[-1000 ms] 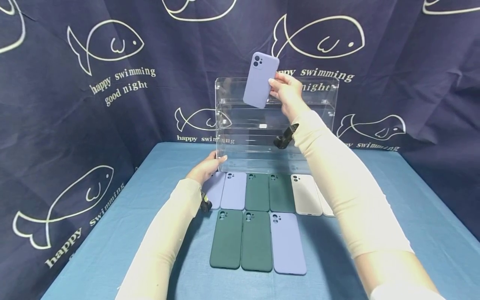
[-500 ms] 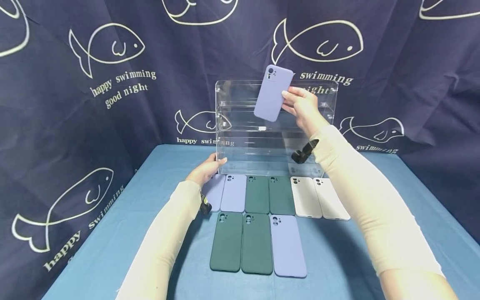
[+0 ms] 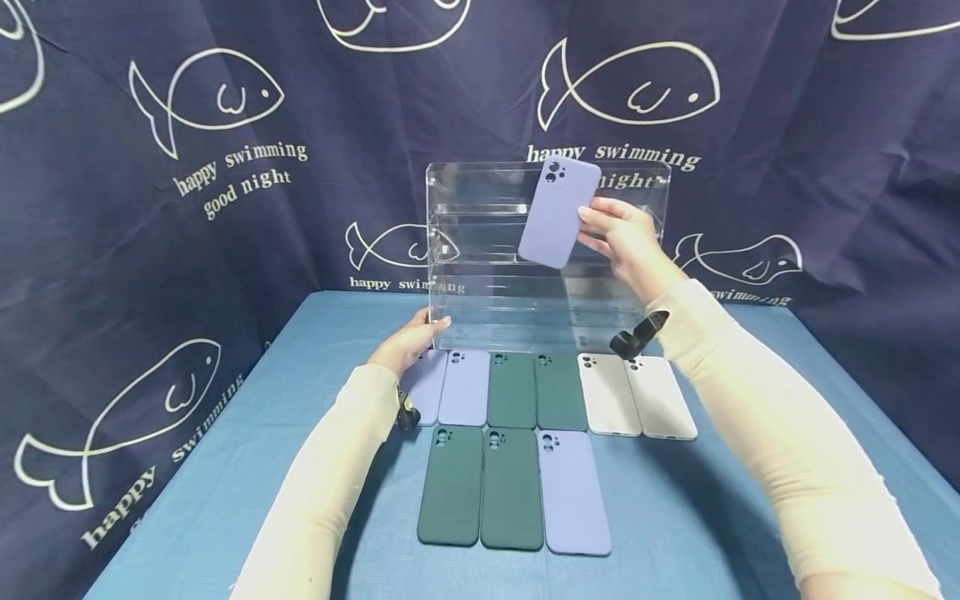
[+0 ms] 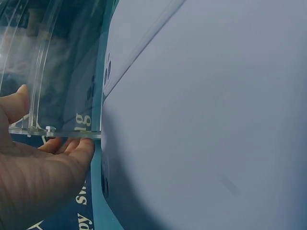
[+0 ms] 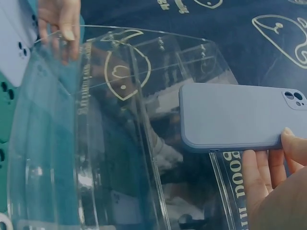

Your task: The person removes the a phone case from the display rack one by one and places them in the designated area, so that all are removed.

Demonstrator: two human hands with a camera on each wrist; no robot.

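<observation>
My right hand (image 3: pixel 630 237) pinches a lavender phone case (image 3: pixel 558 215) by its right edge, thumb on the back face and fingers behind. The case is raised and leaning, its camera cutouts at the top left. It overlaps the upper shelves of a clear acrylic display rack (image 3: pixel 480 290). In the right wrist view the case (image 5: pixel 230 115) appears in front of the rack's clear shelves. My left hand (image 3: pixel 408 343) grips the rack's lower left side. The left wrist view has its thumb and fingers on either side of the clear panel edge (image 4: pixel 72 134).
On the blue tablecloth (image 3: pixel 300 467), a row before the rack has lavender (image 3: pixel 465 390), green (image 3: pixel 513 390) and white cases (image 3: pixel 611 396). Nearer me lie two green cases (image 3: pixel 452 487) and a lavender one (image 3: pixel 576 493). A fish-print curtain (image 3: pixel 315 50) hangs behind.
My right hand has moved down and to the right with the lavender case, from above the rack's top edge to before its upper shelves. The left hand stays at the rack's side.
</observation>
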